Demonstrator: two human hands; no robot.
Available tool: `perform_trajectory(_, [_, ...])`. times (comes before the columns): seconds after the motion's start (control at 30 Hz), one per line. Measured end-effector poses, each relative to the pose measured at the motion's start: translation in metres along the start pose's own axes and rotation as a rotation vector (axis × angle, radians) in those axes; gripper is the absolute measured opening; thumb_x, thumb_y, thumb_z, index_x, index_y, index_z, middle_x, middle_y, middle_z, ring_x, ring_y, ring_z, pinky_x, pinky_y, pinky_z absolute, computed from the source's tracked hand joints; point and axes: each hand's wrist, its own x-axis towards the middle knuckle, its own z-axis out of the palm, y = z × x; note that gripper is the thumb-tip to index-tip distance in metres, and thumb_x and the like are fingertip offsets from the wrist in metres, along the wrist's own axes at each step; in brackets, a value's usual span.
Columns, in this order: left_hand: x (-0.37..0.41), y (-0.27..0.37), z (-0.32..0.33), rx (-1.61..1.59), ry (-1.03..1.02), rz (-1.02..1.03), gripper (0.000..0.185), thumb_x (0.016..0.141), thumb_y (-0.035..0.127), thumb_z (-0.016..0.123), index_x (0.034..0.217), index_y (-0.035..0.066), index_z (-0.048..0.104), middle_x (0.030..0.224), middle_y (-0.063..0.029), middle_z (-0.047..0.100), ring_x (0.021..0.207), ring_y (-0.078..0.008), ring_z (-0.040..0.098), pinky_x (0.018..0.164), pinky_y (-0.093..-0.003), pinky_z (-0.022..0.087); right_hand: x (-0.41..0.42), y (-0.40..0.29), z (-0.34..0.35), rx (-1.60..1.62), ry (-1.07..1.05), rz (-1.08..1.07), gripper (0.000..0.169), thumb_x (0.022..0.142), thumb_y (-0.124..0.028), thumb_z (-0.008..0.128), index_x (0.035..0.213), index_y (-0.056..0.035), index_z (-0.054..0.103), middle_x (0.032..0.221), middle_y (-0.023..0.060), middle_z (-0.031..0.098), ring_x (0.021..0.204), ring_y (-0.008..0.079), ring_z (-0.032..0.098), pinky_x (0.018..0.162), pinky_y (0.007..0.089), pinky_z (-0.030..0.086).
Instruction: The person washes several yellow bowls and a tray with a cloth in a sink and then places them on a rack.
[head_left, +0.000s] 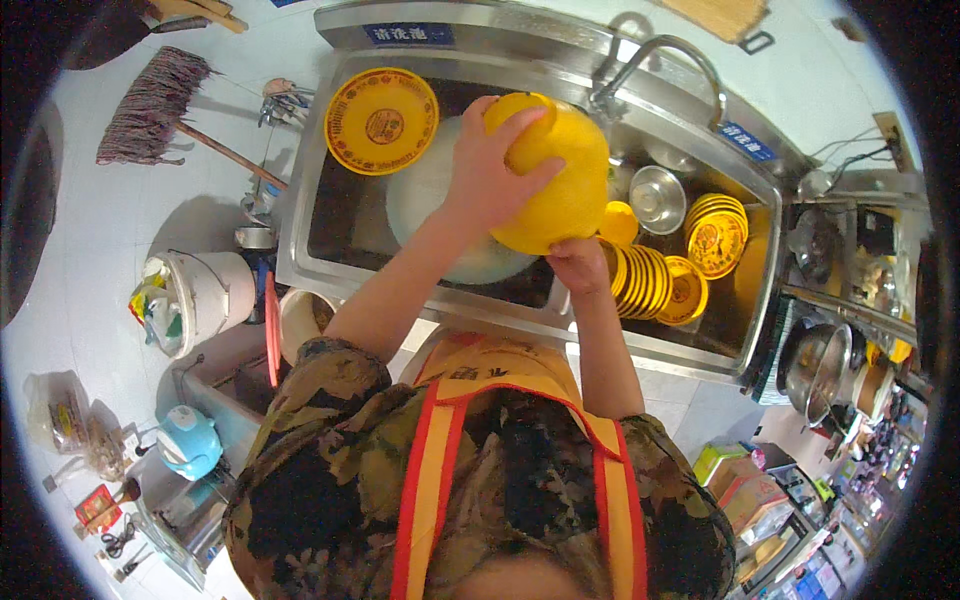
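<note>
Over the divider of a two-basin steel sink, I hold a large yellow bowl (581, 180) tilted, with its underside and round foot facing up. My left hand (491, 169) spreads its fingers across the foot. At the near edge, my right hand (581, 266) pinches the rim. Beneath, in the left basin, sits a wide round tub of cloudy liquid (424, 199), partly hidden by the bowl and my left arm. A yellow patterned plate (384, 121) lies at that basin's far left corner.
In the right basin are a leaning row of yellow dishes (645, 281), another stack of them (716, 232) and a steel bowl (658, 199). A curved faucet (667, 45) rises behind. Left of the sink stand a mop (150, 109) and a white bucket (217, 296).
</note>
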Motion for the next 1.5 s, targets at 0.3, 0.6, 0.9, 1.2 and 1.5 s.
perform_trajectory(0.3, [-0.006,-0.155,0.035,0.070,-0.361,-0.144,0.056,0.073,0.053,0.065,0.121,0.024,0.058,0.129,-0.0210,0.041,0.122,-0.0364,0.041,0.101,-0.0440,0.036,0.059,0.130,-0.004,0.298,0.247,0.065,0.062,0.062,0.001,0.061,0.123,-0.0064,0.049,0.118,0.0079,0.056,0.113,0.0278,0.053,0.092,0.0411,0.047])
perform_trajectory(0.6, [-0.014,-0.250,0.123,-0.040,-0.622,-0.193,0.057,0.080,0.050,0.059,0.129,0.023,0.051,0.131,-0.0190,0.045,0.123,-0.0351,0.042,0.103,-0.0432,0.034,0.082,0.151,0.035,0.529,0.395,-0.059,0.050,0.072,0.003,0.054,0.122,-0.0049,0.047,0.121,0.0108,0.054,0.115,0.0299,0.050,0.102,0.0452,0.038])
perform_trajectory(0.9, [-0.096,-0.244,0.054,-0.264,-0.035,-0.645,0.055,0.079,0.016,0.061,0.130,0.003,0.044,0.130,-0.0194,0.047,0.121,-0.0337,0.043,0.104,-0.0406,0.032,0.110,0.109,0.075,0.204,0.334,0.147,0.033,0.088,-0.014,0.055,0.119,-0.0037,0.050,0.115,0.0125,0.057,0.107,0.0284,0.054,0.095,0.0427,0.045])
perform_trajectory(1.2, [-0.164,-0.229,0.073,-0.522,-0.500,-1.205,0.050,0.078,0.020,0.062,0.123,0.004,0.049,0.119,-0.0151,0.053,0.111,-0.0314,0.050,0.094,-0.0415,0.040,0.075,0.143,0.012,-1.127,0.376,0.291,0.056,0.085,-0.039,0.059,0.130,-0.0071,0.048,0.113,0.0115,0.059,0.092,0.0232,0.059,0.072,0.0338,0.050])
perform_trajectory(1.5, [-0.152,-0.198,0.052,-0.911,-0.805,-1.261,0.034,0.088,0.033,0.053,0.110,0.007,0.059,0.102,-0.0082,0.063,0.093,-0.0278,0.061,0.077,-0.0431,0.050,0.085,0.147,0.016,-0.774,0.606,0.384,0.054,0.086,-0.037,0.060,0.125,-0.0017,0.047,0.105,0.0147,0.059,0.089,0.0252,0.061,0.072,0.0371,0.051])
